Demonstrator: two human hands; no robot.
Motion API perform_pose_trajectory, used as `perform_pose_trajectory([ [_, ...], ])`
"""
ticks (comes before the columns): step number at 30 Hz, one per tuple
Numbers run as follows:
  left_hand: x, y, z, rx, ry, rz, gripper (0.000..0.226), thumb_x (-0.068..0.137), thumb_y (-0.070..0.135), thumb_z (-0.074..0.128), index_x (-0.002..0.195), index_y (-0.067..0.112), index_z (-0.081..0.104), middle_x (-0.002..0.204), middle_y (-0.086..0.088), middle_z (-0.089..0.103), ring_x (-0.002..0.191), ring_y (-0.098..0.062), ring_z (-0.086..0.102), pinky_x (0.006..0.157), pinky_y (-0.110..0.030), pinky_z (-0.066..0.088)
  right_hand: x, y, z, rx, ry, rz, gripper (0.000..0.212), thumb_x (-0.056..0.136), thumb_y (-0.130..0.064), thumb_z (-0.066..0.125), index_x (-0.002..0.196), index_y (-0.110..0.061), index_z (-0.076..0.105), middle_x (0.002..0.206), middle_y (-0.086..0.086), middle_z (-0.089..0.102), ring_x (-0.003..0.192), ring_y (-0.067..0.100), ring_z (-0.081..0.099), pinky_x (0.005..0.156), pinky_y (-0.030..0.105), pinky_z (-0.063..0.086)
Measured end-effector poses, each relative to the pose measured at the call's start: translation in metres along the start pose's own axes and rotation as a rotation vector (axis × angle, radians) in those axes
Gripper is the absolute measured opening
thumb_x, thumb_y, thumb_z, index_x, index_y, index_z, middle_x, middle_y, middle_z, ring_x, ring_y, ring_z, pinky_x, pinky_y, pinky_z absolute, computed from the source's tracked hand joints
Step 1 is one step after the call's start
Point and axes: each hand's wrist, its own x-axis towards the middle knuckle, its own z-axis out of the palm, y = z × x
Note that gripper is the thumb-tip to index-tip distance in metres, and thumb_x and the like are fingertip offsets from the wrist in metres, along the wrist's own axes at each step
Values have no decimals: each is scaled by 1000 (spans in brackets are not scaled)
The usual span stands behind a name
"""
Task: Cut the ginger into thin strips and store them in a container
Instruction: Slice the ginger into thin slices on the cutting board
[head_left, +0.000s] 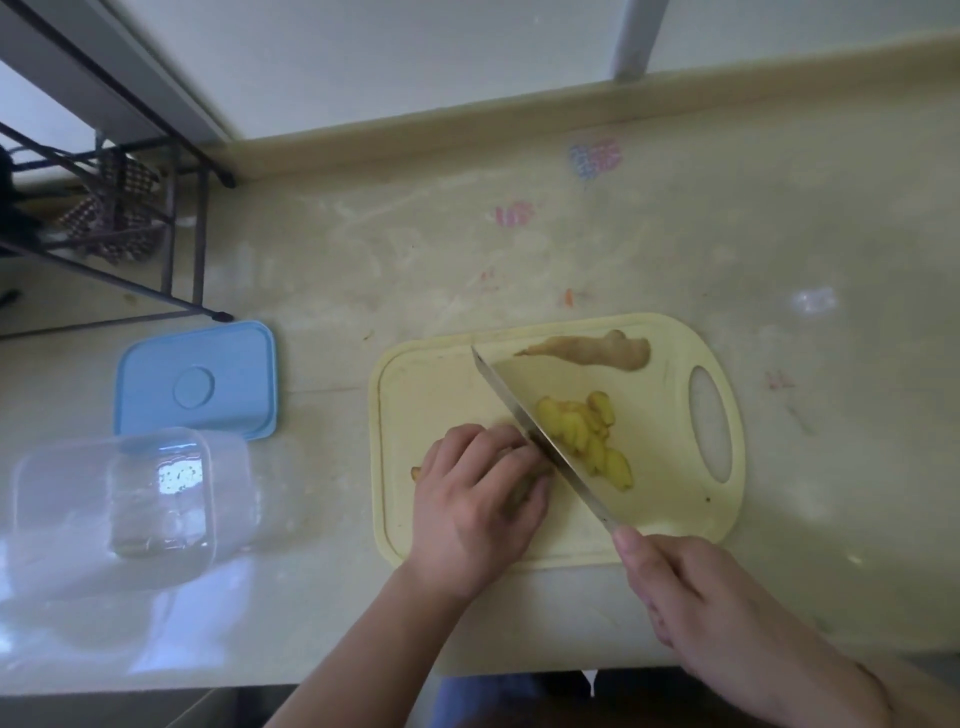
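Ginger (511, 452) sits on the near-left part of the yellow cutting board (670, 499), almost wholly covered by your left hand (478, 499), whose curled fingers press and grip it. Your right hand (691, 597) is clamped round the handle of the knife (535, 436), the blade angled from far-left to near-right and lying against your left fingertips. That contact is the main risk: if the knuckles are not tucked, or the piece rolls under pressure, the edge could catch a finger. Cut slices (587, 436) lie piled just right of the blade; they are slices, not strips, so they could slide when stacked. A second uncut ginger piece (597, 351) lies at the far edge. How much ginger remains under your hand is hidden, and the knife handle cannot be seen. The clear container (111, 499) lies well left of the board, blurred, beside its blue lid (197, 379)
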Motion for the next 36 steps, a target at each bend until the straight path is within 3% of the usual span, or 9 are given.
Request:
perform_pose_trajectory([
  [4, 0, -2, 1, -1, 18, 19, 10, 85, 17, 80, 92, 11, 77, 103, -2, 72, 87, -31, 63, 75, -42, 53, -3, -2, -1, -56, 22, -2, 97, 53, -111, 10, 65, -21, 43, 51, -5, 41, 48, 6, 40, 55, 25, 36],
  [9, 0, -2, 1, -10, 37, 30, 10, 82, 13, 80, 91, 8, 77, 102, -4, 71, 86, -33, 64, 75, -42, 53, -12, -7, 0, -137, 66, -11, 93, 46, -111, -3, 70, -38, 50, 54, -10, 50, 53, 7, 47, 57, 21, 38],
  [12, -1, -3, 1, -7, 29, 29, 9, 84, 14, 78, 90, 7, 78, 102, -4, 72, 86, -33, 64, 75, -42, 53, -14, -7, -1, -155, 75, -26, 96, 49, -110, -4, 75, -36, 51, 57, -9, 53, 57, 7, 51, 57, 21, 37],
  [16, 0, -2, 2, 1, 29, 22, 9, 84, 14, 78, 88, 6, 78, 101, -4, 72, 85, -32, 64, 75, -42, 53, -19, -11, -3, -149, 86, -12, 97, 52, -109, -1, 77, -31, 52, 58, -6, 58, 59, 8, 58, 58, 22, 40],
  [20, 0, -2, 2, 5, 38, 26, 10, 83, 14, 79, 85, 5, 76, 97, -6, 72, 85, -33, 64, 75, -40, 53, -25, -17, -1, -111, 89, 46, 74, 68, -100, 13, 82, -38, 52, 59, -12, 58, 62, 1, 59, 67, 20, 46],
  [24, 0, -2, 2, 7, 40, 22, 9, 82, 13, 79, 83, 4, 75, 95, -6, 72, 84, -33, 64, 75, -40, 53, -26, -17, 1, -142, 84, 47, 101, 39, -110, -12, 78, -42, 53, 59, -12, 59, 63, 1, 59, 65, 18, 44],
  [28, 0, -2, 3, 9, 38, 23, 11, 81, 13, 82, 84, 4, 77, 97, -6, 72, 84, -32, 64, 75, -39, 52, -26, -12, 1, -114, 98, 28, 102, 47, -110, -2, 75, -29, 52, 61, -5, 61, 61, 9, 60, 62, 23, 43],
  [36, 0, -2, 2, 15, 42, 22, 10, 81, 13, 81, 83, 4, 77, 96, -7, 73, 80, -33, 63, 74, -40, 52, -24, -13, 1, -98, 84, -1, 100, 49, -110, -1, 76, -31, 53, 55, -6, 58, 56, 8, 58, 58, 25, 41],
])
